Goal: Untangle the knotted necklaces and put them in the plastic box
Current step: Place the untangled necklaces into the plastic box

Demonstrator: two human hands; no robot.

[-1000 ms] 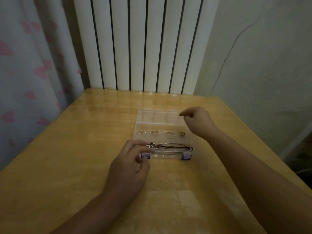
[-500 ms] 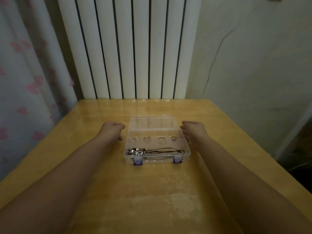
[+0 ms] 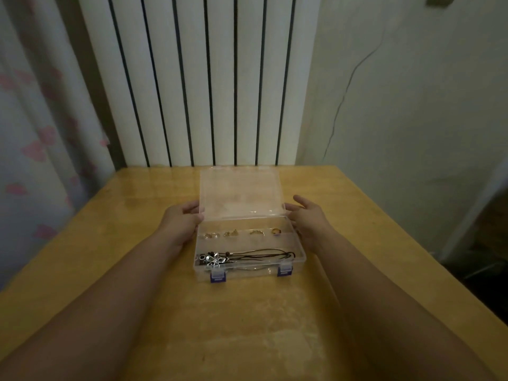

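The clear plastic box [image 3: 298,244] sits on the wooden table [image 3: 110,257]. Its lid [image 3: 240,193] stands raised, tilted up behind the tray. Black cord necklaces with silver pendants [image 3: 247,255] lie in the front compartment. Several small gold rings [image 3: 233,233] line the middle row. My left hand [image 3: 181,222] pinches the lid's left edge between thumb and fingers. My right hand [image 3: 308,220] rests against the lid's right edge with its fingers relaxed and spread.
Two blue latches [image 3: 218,274] hang on the box's front wall. A white ribbed radiator [image 3: 206,78] stands behind the table, a curtain with pink hearts [image 3: 33,149] hangs at the left, and a pale wall [image 3: 412,105] is at the right.
My left hand left the necklaces in the front compartment. Both hands moved to the sides of the lid, and the lid has risen from lying flat to standing up.
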